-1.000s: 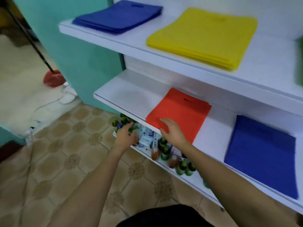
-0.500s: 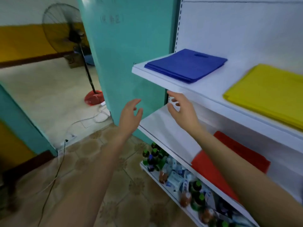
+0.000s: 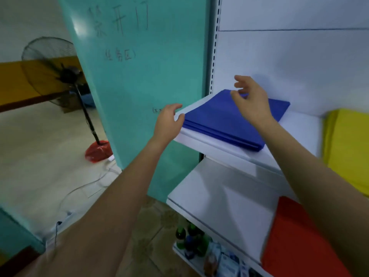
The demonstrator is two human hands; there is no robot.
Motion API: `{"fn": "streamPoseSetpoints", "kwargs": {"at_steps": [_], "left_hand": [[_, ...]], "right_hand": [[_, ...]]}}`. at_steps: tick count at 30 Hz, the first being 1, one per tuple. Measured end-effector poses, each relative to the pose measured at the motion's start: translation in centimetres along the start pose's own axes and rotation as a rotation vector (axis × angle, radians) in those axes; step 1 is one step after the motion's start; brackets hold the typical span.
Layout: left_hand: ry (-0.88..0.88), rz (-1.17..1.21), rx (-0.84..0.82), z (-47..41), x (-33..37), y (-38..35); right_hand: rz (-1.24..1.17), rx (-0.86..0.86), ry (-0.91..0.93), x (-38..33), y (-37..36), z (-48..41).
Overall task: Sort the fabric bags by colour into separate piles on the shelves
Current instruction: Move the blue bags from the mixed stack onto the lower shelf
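- White upper shelf (image 3: 217,149) juts out beside a teal panel (image 3: 139,80).
- Right hand (image 3: 252,100) hovers over the blue bag pile (image 3: 223,122), fingers loosely spread, holding nothing.
- Left hand (image 3: 167,122), fingers relaxed and parted, is at that pile's left corner; I cannot tell whether it touches.
- Yellow pile (image 3: 348,148) lies further right on the same shelf, and a red bag (image 3: 293,238) on the shelf below.

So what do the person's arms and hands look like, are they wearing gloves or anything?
No gloves. The left hand and the right hand are both bare, with no rings or watch that I can see. The left forearm and the right forearm are bare too: no sleeves show as far as the picture reaches.
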State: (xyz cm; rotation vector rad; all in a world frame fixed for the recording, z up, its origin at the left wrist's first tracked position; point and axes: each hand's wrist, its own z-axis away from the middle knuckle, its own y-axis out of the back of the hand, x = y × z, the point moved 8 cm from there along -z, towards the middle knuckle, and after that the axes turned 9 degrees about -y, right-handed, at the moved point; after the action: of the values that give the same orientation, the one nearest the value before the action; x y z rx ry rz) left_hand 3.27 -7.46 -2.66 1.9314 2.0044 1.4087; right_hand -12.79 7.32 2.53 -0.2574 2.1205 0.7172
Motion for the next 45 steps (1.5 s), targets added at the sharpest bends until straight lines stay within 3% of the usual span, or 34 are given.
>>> {"fn": "streamPoseSetpoints", "kwargs": {"at_steps": [8, 13, 15, 19, 23, 33, 45], "left_hand": [[-0.032, -0.004, -0.205, -9.2, -2.2, -7.0], [-0.044, -0.175, -0.428, -12.3, -3.0, -11.7], [-0.075, -0.22, -0.468, -12.6, -3.1, -13.0], [-0.126, -0.207, -0.384, -12.7, -3.1, -13.2], [-0.195, -0.2, -0.346, -12.5, -2.3, -12.9], [-0.246, 0.113, -0.185, -12.7, -2.4, -12.1], [-0.374, 0.14, -0.09, -12.6, -0.4, -10.6]], "right_hand": [[0.172, 0.2, -0.336, 7.9, 2.5, -3.0], [0.286, 0.464, -0.423, 10.9, 5.5, -2.1], [0.357, 0.495, -0.472, 12.0, 6.1, -1.9], [0.479, 0.399, -0.603, 14.0, 5.5, -1.5], [0.432, 0.407, -0.638, 14.3, 5.6, -1.3], [0.178, 0.538, -0.592, 13.7, 6.2, -0.8], [0.212, 0.642, -0.438, 10.0, 6.5, 1.2]]}}
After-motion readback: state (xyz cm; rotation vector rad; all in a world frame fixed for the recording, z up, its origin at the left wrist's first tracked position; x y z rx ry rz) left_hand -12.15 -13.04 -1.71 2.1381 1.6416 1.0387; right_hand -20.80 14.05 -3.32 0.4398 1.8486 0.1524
